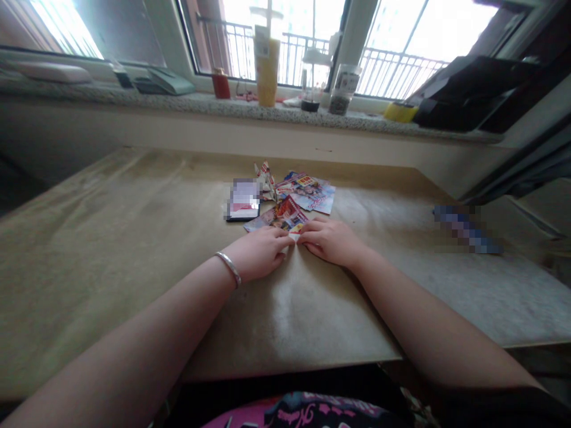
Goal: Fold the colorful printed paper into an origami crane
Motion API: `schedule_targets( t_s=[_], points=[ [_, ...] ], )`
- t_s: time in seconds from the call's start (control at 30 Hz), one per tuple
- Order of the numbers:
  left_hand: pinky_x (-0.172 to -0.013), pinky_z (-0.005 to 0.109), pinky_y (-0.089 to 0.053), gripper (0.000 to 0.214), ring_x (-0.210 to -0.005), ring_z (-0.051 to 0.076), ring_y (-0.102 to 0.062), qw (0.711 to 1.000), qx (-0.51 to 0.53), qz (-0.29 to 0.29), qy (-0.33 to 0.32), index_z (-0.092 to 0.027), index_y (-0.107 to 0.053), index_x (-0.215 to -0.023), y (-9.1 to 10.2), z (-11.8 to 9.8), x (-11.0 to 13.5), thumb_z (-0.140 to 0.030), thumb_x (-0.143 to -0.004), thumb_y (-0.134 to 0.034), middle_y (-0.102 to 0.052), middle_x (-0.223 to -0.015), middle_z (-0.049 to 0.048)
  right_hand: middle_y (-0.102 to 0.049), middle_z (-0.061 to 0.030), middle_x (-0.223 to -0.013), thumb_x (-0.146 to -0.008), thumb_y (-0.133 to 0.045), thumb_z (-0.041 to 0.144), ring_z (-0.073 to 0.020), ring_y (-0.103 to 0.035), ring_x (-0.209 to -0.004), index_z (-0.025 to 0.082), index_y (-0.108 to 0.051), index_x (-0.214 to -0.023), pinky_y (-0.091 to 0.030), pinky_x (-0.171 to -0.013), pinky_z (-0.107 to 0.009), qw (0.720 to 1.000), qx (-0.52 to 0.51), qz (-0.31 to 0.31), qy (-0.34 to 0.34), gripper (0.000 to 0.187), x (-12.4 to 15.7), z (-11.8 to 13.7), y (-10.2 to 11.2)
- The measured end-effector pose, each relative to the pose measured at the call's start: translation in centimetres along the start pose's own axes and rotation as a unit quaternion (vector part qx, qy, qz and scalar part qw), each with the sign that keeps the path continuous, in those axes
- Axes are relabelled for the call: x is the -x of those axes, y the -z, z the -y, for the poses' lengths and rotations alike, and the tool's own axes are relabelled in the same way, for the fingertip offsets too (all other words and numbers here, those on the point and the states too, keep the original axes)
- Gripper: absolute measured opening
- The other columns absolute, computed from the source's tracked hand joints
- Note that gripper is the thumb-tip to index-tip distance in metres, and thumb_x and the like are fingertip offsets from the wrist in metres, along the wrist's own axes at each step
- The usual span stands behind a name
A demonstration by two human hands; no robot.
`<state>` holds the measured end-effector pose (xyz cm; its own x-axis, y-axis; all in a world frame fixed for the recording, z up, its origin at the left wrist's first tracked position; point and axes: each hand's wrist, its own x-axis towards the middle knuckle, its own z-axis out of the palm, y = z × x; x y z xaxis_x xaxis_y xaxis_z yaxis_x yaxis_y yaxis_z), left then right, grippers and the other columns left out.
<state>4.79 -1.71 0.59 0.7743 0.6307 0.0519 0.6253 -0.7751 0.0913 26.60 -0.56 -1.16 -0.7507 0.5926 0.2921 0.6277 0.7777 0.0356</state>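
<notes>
My left hand (pixel 262 249), with a silver bangle at the wrist, is closed on the near edge of a colourful printed sheet of paper (pixel 288 214). From the other side, my right hand (pixel 331 241) presses and grips the same edge. Between my fingertips a small white folded corner shows; the sheet points away from me and its lower part is hidden by my hands. Just behind it lie several printed leaflets (pixel 323 193). A folded paper piece (pixel 266 180) stands beside them, and a phone-like device (pixel 243 202) with a lit screen is at the left.
The sheet lies on a beige-covered table (pixel 156 249). A blurred blue object (pixel 466 230) rests at the right. Along the granite windowsill (pixel 187 102) stand a tall yellow-filled cup (pixel 267 71), a jar (pixel 345 89), yellow tape (pixel 400 112) and a black bag-like object (pixel 468 95).
</notes>
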Motion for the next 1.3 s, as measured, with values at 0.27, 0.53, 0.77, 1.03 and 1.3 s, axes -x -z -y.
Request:
schedule_targets(
  t_s=[0.27,0.53,0.77,1.03,1.3],
  points=[
    [-0.095,0.041,-0.045,0.033,-0.106,0.026,-0.055,1.0,-0.023,-0.01,-0.003,-0.019,-0.061,-0.117,0.0,-0.4,-0.1,-0.02,-0.085,-0.051,-0.06,-0.114,0.0107,-0.069,-0.0036,-0.1,-0.088,-0.049,0.022,-0.0178,-0.058,-0.092,0.024,-0.072,-0.093,-0.043,-0.078,-0.028,0.999,-0.007,0.026,-0.025,0.024,0.0,-0.4,0.7],
    [-0.094,0.042,-0.044,0.032,-0.105,0.026,-0.054,0.999,-0.031,-0.013,-0.001,-0.02,-0.06,-0.116,0.0,-0.4,-0.1,-0.023,-0.085,-0.052,-0.059,-0.112,0.0111,-0.07,-0.003,-0.101,-0.084,-0.052,0.018,-0.0159,-0.062,-0.089,0.025,-0.073,-0.09,-0.043,-0.077,-0.027,0.999,-0.026,0.022,-0.042,0.022,0.4,-0.8,1.0],
    [-0.096,0.041,-0.043,0.032,-0.107,0.025,-0.054,1.0,-0.027,-0.011,0.005,-0.019,-0.061,-0.115,0.1,-0.5,-0.1,-0.022,-0.085,-0.052,-0.058,-0.114,0.0112,-0.072,-0.0016,-0.099,-0.082,-0.052,0.017,-0.0169,-0.064,-0.086,0.024,-0.073,-0.088,-0.043,-0.074,-0.027,0.997,0.003,0.048,-0.056,0.023,0.5,-0.8,1.5],
    [-0.094,0.041,-0.045,0.032,-0.106,0.025,-0.055,1.0,-0.018,-0.021,0.002,-0.022,-0.061,-0.116,0.0,-0.2,-0.1,-0.022,-0.086,-0.05,-0.059,-0.113,0.0098,-0.072,-0.0008,-0.095,-0.081,-0.05,0.019,-0.0164,-0.064,-0.08,0.025,-0.073,-0.086,-0.037,-0.061,-0.027,0.99,0.045,0.088,-0.1,0.024,0.7,-0.8,2.4],
    [-0.095,0.04,-0.045,0.034,-0.109,0.025,-0.054,1.0,-0.009,-0.018,0.009,-0.026,-0.06,-0.119,-0.4,0.3,0.0,-0.023,-0.087,-0.048,-0.058,-0.115,0.0084,-0.072,-0.0027,-0.09,-0.08,-0.05,0.02,-0.0174,-0.064,-0.077,0.024,-0.073,-0.085,-0.033,-0.058,-0.027,0.983,0.078,0.106,-0.13,0.024,0.8,-0.7,2.8]
  ],
)
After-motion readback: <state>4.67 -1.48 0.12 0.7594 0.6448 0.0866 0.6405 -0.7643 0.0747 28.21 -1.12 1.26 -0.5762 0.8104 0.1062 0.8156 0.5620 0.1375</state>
